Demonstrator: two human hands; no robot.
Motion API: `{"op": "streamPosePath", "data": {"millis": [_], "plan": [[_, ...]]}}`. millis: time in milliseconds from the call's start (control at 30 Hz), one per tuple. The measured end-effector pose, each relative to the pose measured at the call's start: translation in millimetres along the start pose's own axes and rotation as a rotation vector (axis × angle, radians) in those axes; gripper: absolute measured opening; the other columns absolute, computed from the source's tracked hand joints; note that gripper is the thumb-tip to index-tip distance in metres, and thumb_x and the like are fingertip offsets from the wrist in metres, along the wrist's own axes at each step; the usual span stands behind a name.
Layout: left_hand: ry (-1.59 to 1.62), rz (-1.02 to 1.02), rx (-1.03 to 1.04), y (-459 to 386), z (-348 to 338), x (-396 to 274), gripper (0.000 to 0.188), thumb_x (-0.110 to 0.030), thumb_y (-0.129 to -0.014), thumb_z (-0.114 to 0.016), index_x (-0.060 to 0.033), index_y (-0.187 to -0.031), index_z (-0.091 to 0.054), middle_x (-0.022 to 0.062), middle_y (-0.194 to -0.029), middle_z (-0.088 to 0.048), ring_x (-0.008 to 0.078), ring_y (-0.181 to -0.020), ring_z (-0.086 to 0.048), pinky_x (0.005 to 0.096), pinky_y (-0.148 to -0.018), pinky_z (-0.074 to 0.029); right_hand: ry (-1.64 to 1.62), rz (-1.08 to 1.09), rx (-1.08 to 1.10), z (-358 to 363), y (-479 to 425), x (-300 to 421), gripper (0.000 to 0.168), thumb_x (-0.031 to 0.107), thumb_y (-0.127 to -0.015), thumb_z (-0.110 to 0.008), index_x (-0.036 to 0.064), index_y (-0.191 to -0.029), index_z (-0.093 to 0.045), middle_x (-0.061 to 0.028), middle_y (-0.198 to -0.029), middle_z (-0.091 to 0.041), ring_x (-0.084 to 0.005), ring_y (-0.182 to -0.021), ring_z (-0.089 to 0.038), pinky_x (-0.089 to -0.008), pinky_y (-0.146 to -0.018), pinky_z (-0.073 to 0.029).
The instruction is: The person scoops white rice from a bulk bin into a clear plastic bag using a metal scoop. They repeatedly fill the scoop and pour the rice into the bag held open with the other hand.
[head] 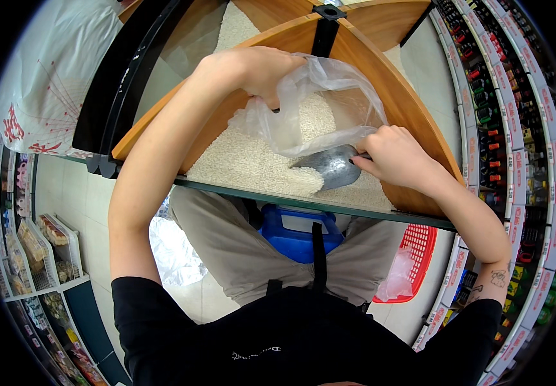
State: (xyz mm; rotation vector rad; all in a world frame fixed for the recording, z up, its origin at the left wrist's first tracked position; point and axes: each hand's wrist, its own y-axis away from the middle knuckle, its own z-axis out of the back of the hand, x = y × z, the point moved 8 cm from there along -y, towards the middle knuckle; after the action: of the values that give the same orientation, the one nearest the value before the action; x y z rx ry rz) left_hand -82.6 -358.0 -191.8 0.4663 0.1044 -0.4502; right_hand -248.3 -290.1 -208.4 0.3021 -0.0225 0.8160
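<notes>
My left hand (270,77) grips the upper left rim of a clear plastic bag (355,103), whose mouth stands wide. White rice (319,118) shows inside the bag. In my right hand (393,154) is the dark handle of a metal scoop (336,164), just below the bag. The bag's right rim meets the fingers of that hand; whether they pinch it I cannot tell. Rice spills at the scoop's left edge. Both hands are over a wooden bin (379,72) with a heap of loose rice (239,157) in it.
A glass front panel (278,197) edges the bin near my knees. Below it sits a blue plastic stool (292,239). A red basket (420,260) holding a pink bag is on the floor at right. Shelves of bottles (490,144) curve along the right; a large printed sack (51,82) stands at left.
</notes>
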Motion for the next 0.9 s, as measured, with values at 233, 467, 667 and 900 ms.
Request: {"op": "streamPosePath", "data": {"millis": [233,467,667,900], "plan": [[-0.003,0.025,0.026,1.7,0.4,0.9,0.095,-0.007,-0.062,-0.082,-0.0057,-0.145,-0.034,0.0181,-0.133,-0.053,0.0311,-0.122,-0.052,0.0369,-0.102,-0.045,-0.397,-0.016,-0.05,25.5,-2.3,-3.4,0.018,0.013,-0.081,-0.063,-0.003,-0.075,-0.068,-0.0173,-0.063,-0.062,-0.0291,-0.058,-0.062,-0.0356,-0.058,-0.047],[-0.008,0.037,0.017,0.7,-0.6,2.5,0.089,-0.004,-0.066,-0.079,-0.0076,-0.144,-0.036,0.0174,-0.133,-0.053,0.0307,-0.12,-0.054,0.0373,-0.101,-0.046,-0.664,0.002,-0.097,43.4,-2.3,-16.7,0.022,0.014,-0.082,-0.059,-0.006,-0.072,-0.062,-0.0098,-0.057,-0.055,-0.012,-0.054,-0.051,-0.029,-0.054,-0.041],[-0.054,0.01,-0.096,-7.9,-2.3,7.5,0.079,0.009,-0.072,-0.066,-0.0092,-0.144,-0.037,0.0143,-0.134,-0.054,0.0313,-0.123,-0.052,0.0378,-0.102,-0.045,-0.775,-0.029,-0.351,64.4,9.5,-20.1,0.024,0.009,-0.083,-0.056,-0.006,-0.066,-0.048,0.0002,-0.056,-0.036,-0.0054,-0.056,-0.033,-0.0256,-0.05,-0.026],[0.0,0.034,-0.015,-3.3,-3.1,2.2,0.094,0.003,-0.061,-0.079,-0.0103,-0.144,-0.036,0.0128,-0.135,-0.054,0.0297,-0.123,-0.052,0.0358,-0.107,-0.044,-0.117,-0.138,-0.635,103.8,30.4,-32.8,0.023,0.019,-0.082,-0.061,-0.001,-0.074,-0.068,-0.0127,-0.06,-0.063,-0.023,-0.053,-0.062,-0.0312,-0.053,-0.046]]}}
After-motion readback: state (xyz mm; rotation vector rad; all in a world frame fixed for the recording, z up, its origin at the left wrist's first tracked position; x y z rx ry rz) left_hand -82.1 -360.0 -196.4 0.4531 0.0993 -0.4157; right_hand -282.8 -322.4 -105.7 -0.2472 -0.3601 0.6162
